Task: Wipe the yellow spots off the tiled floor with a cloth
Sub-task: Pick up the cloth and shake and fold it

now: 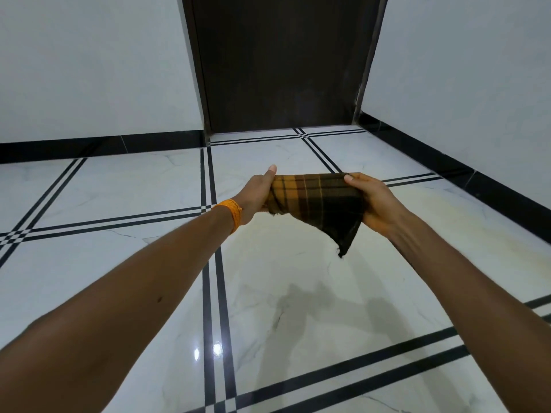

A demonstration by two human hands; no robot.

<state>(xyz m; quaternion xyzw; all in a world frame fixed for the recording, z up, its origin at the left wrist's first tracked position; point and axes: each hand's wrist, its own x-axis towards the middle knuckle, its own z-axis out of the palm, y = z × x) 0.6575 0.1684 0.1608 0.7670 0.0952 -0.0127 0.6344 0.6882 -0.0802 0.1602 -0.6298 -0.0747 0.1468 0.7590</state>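
A folded checked cloth (316,204), brown and orange, is stretched in the air between both hands above the floor. My left hand (258,195) grips its left edge, thumb pointing up; an orange thread band sits on that wrist. My right hand (374,201) pinches the cloth's upper right corner, and one corner of the cloth hangs down below it. The white tiled floor (298,293) has black double lines. A faint yellowish film (453,222) shows on the tile at right; another pale yellow patch (286,236) lies under the cloth.
A dark brown door (283,61) stands shut straight ahead between white walls. Black skirting (98,146) runs along the wall bases, also down the right side. Ceiling lights glint on the glossy tile near the lower middle.
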